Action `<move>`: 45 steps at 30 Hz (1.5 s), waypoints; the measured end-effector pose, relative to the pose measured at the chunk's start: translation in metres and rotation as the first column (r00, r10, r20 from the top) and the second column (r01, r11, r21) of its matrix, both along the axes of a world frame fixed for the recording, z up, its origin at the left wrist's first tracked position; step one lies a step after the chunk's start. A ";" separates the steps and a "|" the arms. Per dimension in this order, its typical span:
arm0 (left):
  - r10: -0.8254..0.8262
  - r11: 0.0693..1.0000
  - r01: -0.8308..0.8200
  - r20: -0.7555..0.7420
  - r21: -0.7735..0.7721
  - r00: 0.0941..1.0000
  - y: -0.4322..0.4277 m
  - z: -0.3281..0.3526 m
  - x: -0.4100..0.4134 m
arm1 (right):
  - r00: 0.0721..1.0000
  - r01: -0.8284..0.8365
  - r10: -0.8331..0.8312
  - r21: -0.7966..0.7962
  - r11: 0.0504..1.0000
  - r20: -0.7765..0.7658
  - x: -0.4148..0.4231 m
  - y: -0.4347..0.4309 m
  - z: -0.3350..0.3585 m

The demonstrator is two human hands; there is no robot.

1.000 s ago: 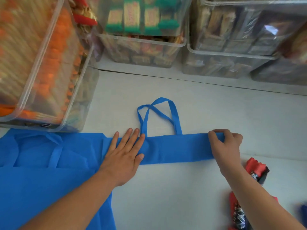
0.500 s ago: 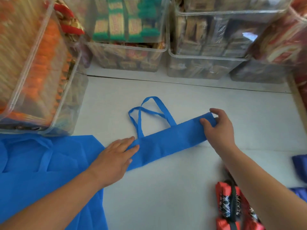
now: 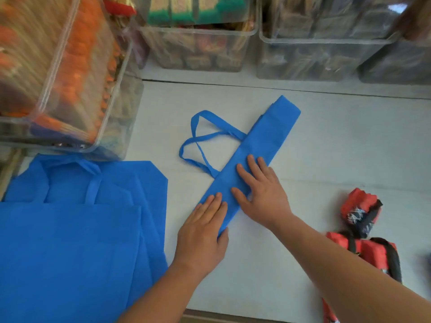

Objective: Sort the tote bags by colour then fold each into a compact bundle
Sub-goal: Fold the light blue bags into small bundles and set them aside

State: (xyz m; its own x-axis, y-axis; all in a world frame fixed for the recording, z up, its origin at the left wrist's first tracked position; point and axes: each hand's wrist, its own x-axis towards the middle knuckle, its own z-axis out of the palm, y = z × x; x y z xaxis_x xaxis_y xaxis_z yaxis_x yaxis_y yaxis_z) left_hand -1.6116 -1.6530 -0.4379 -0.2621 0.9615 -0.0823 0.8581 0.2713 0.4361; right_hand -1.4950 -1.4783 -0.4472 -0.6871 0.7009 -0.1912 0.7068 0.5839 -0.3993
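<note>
A blue tote bag (image 3: 268, 138), folded into a long narrow strip, lies diagonally on the white table (image 3: 338, 141), its two handles (image 3: 203, 138) looped out to the left. My left hand (image 3: 201, 231) lies flat on the strip's near end, fingers straight. My right hand (image 3: 261, 190) presses flat on the strip's middle, fingers spread. A stack of unfolded blue tote bags (image 3: 70, 234) lies at the lower left. Red-and-black folded bundles (image 3: 360, 212) sit at the right.
Clear plastic bins of packaged goods line the back (image 3: 200, 43) and left (image 3: 58, 73); the left bin overhangs the blue stack. The table's front edge (image 3: 233, 319) runs along the bottom.
The strip has swung from nearly level to a steep diagonal, far end up right. My right hand let go of the far end and came down flat on the middle, close to my left hand.
</note>
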 end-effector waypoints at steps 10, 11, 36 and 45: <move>-0.036 0.993 0.010 0.212 0.119 0.977 -0.018 0.024 -0.044 | 0.999 -0.004 0.010 -0.127 0.992 0.045 0.005 0.005 0.011; -0.030 0.995 0.006 0.235 0.101 0.972 -0.019 0.029 -0.050 | 0.999 -0.011 0.015 -0.132 0.991 0.028 0.007 0.003 0.011; 0.485 0.818 -0.508 0.798 -0.269 0.357 0.072 0.086 -0.038 | 0.822 0.407 -0.518 -0.393 0.825 -0.236 0.035 -0.077 0.042; 0.481 0.874 -0.424 0.539 -0.237 0.692 0.092 0.043 -0.050 | 0.897 0.371 -0.415 -0.251 0.894 -0.155 0.011 -0.048 0.033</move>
State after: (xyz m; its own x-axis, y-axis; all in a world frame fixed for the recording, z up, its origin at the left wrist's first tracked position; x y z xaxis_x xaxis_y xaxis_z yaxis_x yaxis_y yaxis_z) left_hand -1.6619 -1.5606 -0.3947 -0.5411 0.7196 -0.4352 0.2233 0.6218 0.7506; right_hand -1.4844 -1.5263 -0.4143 -0.4027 0.8797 -0.2527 0.7532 0.1616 -0.6376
